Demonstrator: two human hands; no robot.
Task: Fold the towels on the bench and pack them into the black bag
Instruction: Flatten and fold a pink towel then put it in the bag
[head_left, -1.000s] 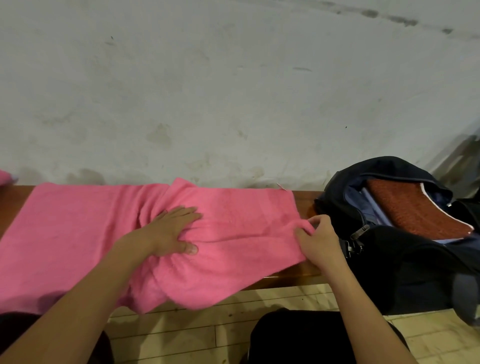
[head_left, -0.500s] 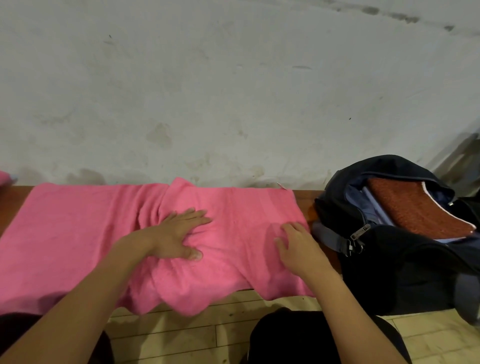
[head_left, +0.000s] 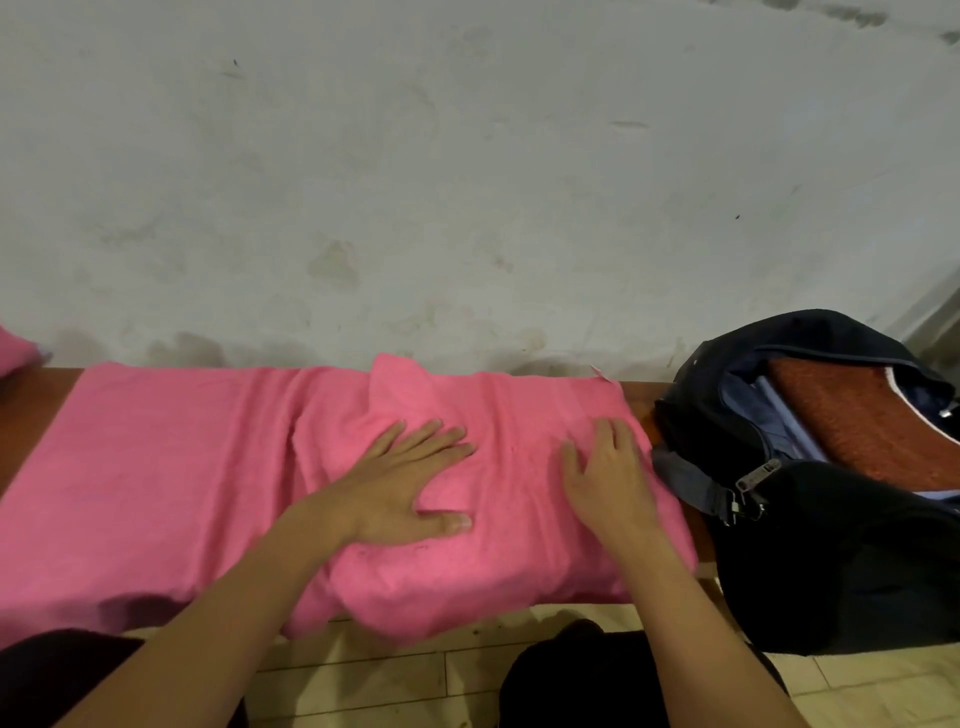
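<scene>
Both hands, left hand (head_left: 400, 483) and right hand (head_left: 610, 480), lay spread flat on the pink towel (head_left: 171, 467) near the surface's right end; smoothing outward before folding appeared advisable.

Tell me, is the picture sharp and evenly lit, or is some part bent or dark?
Head view: soft even light, no glare; the pink towel and both hands look sharp; the bench edge bows from wide-angle distortion; the black bag side is too dark for detail.

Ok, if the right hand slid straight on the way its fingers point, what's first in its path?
The right hand lies flat on the pink towel, fingers pointing away toward the wall. It would cross the towel's far edge, then probably meet the wall; the bag sits off to its right.
</scene>
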